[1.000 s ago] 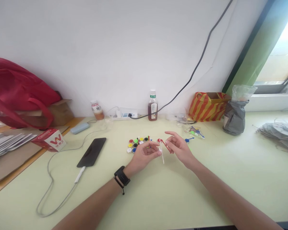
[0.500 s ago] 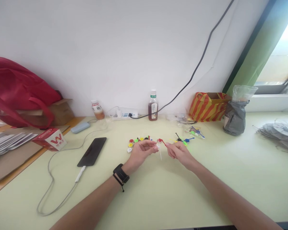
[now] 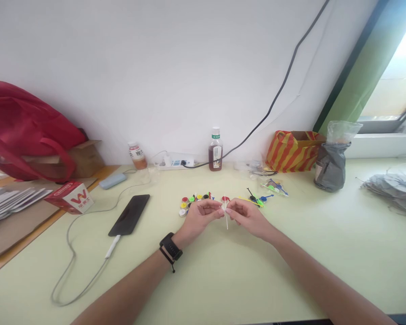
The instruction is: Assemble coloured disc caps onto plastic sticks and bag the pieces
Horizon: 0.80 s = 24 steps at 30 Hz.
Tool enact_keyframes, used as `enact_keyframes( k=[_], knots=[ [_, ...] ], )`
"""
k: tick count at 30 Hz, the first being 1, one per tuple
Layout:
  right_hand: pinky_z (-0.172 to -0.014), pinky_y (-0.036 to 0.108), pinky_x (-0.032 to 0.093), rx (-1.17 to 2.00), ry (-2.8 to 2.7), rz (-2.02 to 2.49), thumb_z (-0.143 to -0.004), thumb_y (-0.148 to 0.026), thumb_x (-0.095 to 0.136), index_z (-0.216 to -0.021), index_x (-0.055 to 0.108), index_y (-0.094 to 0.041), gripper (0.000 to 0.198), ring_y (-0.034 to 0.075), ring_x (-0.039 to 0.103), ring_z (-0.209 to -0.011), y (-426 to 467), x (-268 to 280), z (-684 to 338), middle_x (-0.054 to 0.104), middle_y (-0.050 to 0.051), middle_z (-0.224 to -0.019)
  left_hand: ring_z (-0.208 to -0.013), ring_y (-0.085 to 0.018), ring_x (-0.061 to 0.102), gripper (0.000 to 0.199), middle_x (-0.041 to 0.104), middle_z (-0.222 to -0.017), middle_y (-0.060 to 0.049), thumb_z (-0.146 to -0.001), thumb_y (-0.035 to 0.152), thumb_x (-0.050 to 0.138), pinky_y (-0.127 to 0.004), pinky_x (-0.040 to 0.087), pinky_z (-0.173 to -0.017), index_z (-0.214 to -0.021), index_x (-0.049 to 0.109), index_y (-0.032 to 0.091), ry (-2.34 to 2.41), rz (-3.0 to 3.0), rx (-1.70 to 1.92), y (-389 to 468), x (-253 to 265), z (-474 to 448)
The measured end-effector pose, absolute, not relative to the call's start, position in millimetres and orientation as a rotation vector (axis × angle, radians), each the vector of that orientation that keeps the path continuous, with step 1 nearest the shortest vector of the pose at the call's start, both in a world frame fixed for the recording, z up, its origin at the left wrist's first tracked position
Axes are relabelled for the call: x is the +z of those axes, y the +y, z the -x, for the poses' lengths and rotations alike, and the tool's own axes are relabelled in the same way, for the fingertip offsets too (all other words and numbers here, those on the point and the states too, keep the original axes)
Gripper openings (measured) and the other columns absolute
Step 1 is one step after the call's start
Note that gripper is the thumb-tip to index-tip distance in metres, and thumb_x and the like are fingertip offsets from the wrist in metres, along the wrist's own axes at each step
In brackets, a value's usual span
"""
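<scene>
My left hand (image 3: 203,214) pinches a small white spinner piece (image 3: 227,222), whose thin white stick points toward me. Fingertips of my right hand (image 3: 245,215) are closed on the same piece from the other side, and they hide its middle. Just behind the fingers lies a red spinner piece (image 3: 225,198) on the table. Several coloured round discs, one of them a yellow disc (image 3: 183,205), sit beyond my left hand. Past my right hand are spinner pieces with arrow-shaped sticks, among them a blue arrow spinner (image 3: 264,198) and a black one (image 3: 252,197).
A phone (image 3: 130,215) on a charging cable lies to the left, near a red and white box (image 3: 71,197). A dark drink bottle (image 3: 215,151) and a power strip (image 3: 177,162) stand by the wall. A striped bag (image 3: 294,151) and grey bag (image 3: 331,167) are at the right.
My right hand has let go of the red spinner piece and moved left to the white piece. The red piece stays behind the fingers. My left hand keeps its place.
</scene>
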State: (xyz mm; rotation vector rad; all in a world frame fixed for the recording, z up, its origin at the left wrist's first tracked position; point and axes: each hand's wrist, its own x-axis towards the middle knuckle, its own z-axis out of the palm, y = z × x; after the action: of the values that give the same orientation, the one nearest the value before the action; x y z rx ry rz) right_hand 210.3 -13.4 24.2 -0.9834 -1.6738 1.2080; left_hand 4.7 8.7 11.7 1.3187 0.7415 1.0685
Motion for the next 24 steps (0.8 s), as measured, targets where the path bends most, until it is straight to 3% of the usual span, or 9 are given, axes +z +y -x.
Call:
enact_keyframes(
  k=[7,10,13,14,16,18,19,21,24],
  knots=[
    [-0.059,0.029,0.039,1.062,-1.692,0.983,-0.094,-0.058,0.062,-0.086,0.063,-0.021,0.038,0.015,0.048,-0.064,-13,24,-215,0.057,0.0,-0.074,-0.08,-0.019,0.076,0.035,0.079,-0.097,-0.009,-0.077,0.035,0.089,-0.035,0.062,-0.083,-0.103,0.078,0.014,0.773,-1.292,1.076,13,6,-3],
    [-0.06,0.029,0.041,0.931,-1.712,0.986,-0.097,-0.052,0.059,-0.106,0.066,-0.024,0.031,0.016,0.05,-0.066,-14,20,-215,0.056,0.0,-0.074,-0.078,-0.019,0.075,0.035,0.08,-0.097,-0.01,-0.077,0.036,0.089,-0.034,0.061,-0.081,-0.102,0.079,0.015,0.806,-1.284,1.063,13,7,-3],
    [-0.058,0.029,0.042,0.873,-1.706,0.992,-0.097,-0.051,0.059,-0.134,0.059,-0.028,0.044,0.015,0.049,-0.065,-15,16,-214,0.058,0.0,-0.083,-0.078,-0.02,0.076,0.036,0.08,-0.098,-0.01,-0.075,0.037,0.089,-0.034,0.061,-0.08,-0.101,0.079,0.015,0.825,-1.269,1.065,13,8,-3],
    [-0.059,0.029,0.043,0.871,-1.703,0.995,-0.096,-0.052,0.058,-0.131,0.061,-0.028,0.043,0.015,0.049,-0.065,-15,15,-214,0.059,0.001,-0.085,-0.078,-0.02,0.075,0.036,0.08,-0.098,-0.01,-0.075,0.038,0.09,-0.034,0.061,-0.079,-0.101,0.079,0.015,0.828,-1.264,1.066,13,8,-3],
    [-0.058,0.029,0.043,0.902,-1.727,1.018,-0.098,-0.057,0.054,-0.097,0.072,-0.023,0.038,0.014,0.047,-0.06,-14,14,-214,0.058,0.001,-0.075,-0.077,-0.019,0.075,0.037,0.08,-0.097,-0.01,-0.074,0.037,0.09,-0.033,0.061,-0.078,-0.101,0.079,0.014,0.831,-1.254,1.071,13,8,-3],
    [-0.055,0.03,0.039,0.974,-1.77,1.051,-0.101,-0.062,0.045,-0.055,0.056,-0.021,0.062,0.013,0.041,-0.052,-13,15,-215,0.047,0.0,-0.055,-0.076,-0.019,0.075,0.037,0.079,-0.093,-0.01,-0.074,0.037,0.09,-0.032,0.061,-0.077,-0.1,0.079,0.014,0.829,-1.248,1.074,14,8,-3],
    [-0.053,0.03,0.037,1.009,-1.784,1.056,-0.101,-0.064,0.042,-0.047,0.045,-0.021,0.069,0.013,0.038,-0.049,-12,16,-215,0.041,0.0,-0.049,-0.076,-0.018,0.074,0.036,0.079,-0.092,-0.009,-0.074,0.036,0.09,-0.032,0.061,-0.077,-0.1,0.079,0.014,0.826,-1.247,1.072,14,7,-3],
    [-0.051,0.03,0.033,1.051,-1.776,1.033,-0.1,-0.066,0.044,-0.046,0.038,-0.021,0.07,0.012,0.033,-0.048,-12,19,-215,0.036,-0.002,-0.047,-0.075,-0.018,0.074,0.036,0.079,-0.092,-0.009,-0.075,0.036,0.09,-0.032,0.061,-0.078,-0.1,0.079,0.013,0.819,-1.246,1.069,14,8,-3],
    [-0.052,0.027,0.034,1.099,-1.697,0.984,-0.093,-0.064,0.06,-0.063,0.052,-0.021,0.053,0.012,0.039,-0.053,-13,23,-213,0.046,-0.003,-0.058,-0.076,-0.018,0.074,0.035,0.079,-0.094,-0.009,-0.074,0.036,0.09,-0.034,0.062,-0.079,-0.098,0.079,0.014,0.808,-1.254,1.076,13,9,-4]
  ],
)
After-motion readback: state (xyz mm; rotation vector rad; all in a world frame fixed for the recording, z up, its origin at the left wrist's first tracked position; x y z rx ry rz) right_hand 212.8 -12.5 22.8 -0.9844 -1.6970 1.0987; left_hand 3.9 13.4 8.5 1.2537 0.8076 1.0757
